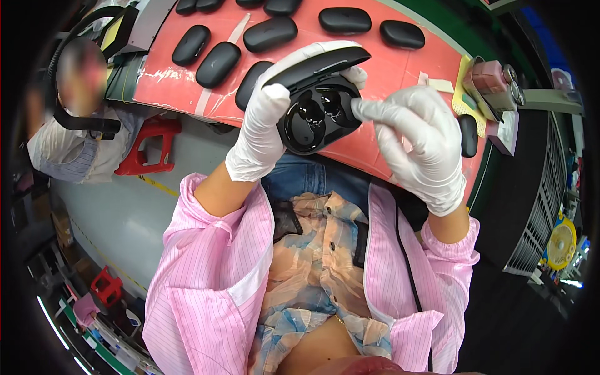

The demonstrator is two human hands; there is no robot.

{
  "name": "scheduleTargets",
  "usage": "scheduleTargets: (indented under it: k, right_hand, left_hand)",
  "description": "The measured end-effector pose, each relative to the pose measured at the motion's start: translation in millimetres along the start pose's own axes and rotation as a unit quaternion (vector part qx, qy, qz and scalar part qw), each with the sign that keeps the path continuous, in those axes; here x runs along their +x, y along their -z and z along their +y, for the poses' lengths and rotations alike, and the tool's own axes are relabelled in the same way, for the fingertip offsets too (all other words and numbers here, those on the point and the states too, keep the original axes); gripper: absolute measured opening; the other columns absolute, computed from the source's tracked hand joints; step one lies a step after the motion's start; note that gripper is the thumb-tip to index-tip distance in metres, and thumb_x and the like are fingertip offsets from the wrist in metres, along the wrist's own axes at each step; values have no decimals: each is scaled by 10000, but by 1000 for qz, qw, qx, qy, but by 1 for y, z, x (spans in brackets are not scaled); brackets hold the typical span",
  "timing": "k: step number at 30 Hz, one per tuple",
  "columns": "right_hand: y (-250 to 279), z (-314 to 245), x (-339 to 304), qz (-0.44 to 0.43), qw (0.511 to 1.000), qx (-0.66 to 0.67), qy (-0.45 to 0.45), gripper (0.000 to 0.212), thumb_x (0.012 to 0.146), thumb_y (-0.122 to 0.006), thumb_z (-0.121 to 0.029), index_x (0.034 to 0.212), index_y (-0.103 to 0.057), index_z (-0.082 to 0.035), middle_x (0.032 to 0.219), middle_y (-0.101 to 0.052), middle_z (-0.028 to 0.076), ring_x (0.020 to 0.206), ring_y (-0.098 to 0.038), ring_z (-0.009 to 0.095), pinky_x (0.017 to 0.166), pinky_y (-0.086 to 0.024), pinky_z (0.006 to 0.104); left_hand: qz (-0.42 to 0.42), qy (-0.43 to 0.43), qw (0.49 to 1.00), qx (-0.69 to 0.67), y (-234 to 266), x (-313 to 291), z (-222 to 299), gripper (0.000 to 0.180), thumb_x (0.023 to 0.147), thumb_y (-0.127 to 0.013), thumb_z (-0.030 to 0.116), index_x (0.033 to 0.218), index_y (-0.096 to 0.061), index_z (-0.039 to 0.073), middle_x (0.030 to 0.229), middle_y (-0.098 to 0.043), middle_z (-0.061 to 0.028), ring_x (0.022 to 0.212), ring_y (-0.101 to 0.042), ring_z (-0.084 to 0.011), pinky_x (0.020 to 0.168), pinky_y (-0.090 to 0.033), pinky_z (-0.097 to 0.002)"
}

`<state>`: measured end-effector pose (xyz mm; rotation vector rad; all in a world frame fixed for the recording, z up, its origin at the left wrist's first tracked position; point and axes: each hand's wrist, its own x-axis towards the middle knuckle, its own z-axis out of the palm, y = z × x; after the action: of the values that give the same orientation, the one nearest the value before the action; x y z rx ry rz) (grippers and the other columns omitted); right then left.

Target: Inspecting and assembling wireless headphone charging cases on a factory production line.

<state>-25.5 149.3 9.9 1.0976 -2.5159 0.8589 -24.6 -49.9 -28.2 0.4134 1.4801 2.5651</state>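
A black earbud charging case (304, 130) with its lid (325, 65) raised is held above the table by my left hand (259, 125), in a white glove. The fingers wrap behind the lid and the thumb presses on its near left side. Glossy black hollows show inside, with what look like dark earbuds (331, 100) in them, hard to tell from the shiny lining. My right hand (415, 140), also gloved in white, is at the case's right rim. Its index finger reaches to the edge and the other fingers curl in; I cannot make out anything between them.
Several closed black cases (270, 34) lie on the red-covered table (169, 78). Another case (467, 135) rests at the right edge, by a yellow tray (462, 94) and a pinkish bottle (490, 78). A person (81, 125) sits at the left near a red stool (150, 147).
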Motion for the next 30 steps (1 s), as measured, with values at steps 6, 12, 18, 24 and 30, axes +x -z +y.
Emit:
scheduleTargets:
  k: [6,12,18,24,30]
  right_hand:
    - [-7,-1,-4,22,1000,-20,6,257,637,-647,55,853,-702,-73,712,-550,43,678,-559,218,622,-457,344]
    - [-17,-1,4,82,996,-45,13,277,642,-668,56,879,-703,-83,727,-556,46,691,-567,228,640,-463,335]
    - [-11,7,-4,140,985,81,-56,279,700,-665,74,924,-722,-84,756,-594,41,736,-590,214,684,-480,312]
    - [-8,12,-16,40,995,-84,-29,330,684,-679,95,958,-733,-81,800,-604,60,698,-588,200,644,-478,323]
    - [-5,2,-15,20,991,133,25,316,656,-598,132,926,-663,-19,812,-646,66,742,-604,216,662,-494,313]
  left_hand:
    - [-3,12,1000,-29,-1,-1,-1,960,771,-561,750,1296,-487,-51,1139,-621,-157,1016,-629,-198,881,-534,-317]
    - [-9,61,997,-41,-4,-7,4,912,808,-535,704,1312,-481,-54,1153,-617,-168,1029,-630,-218,908,-521,-325]
    - [-16,33,999,9,-1,-8,5,922,820,-495,724,1322,-476,-49,1168,-613,-189,1042,-631,-237,919,-516,-340]
    - [-27,15,999,-42,-3,-5,-9,899,839,-482,714,1319,-483,-46,1162,-623,-182,1041,-634,-245,908,-524,-340]
    - [-30,36,996,-75,-6,-4,-8,871,846,-509,686,1303,-497,-55,1157,-630,-181,1031,-640,-232,893,-531,-328]
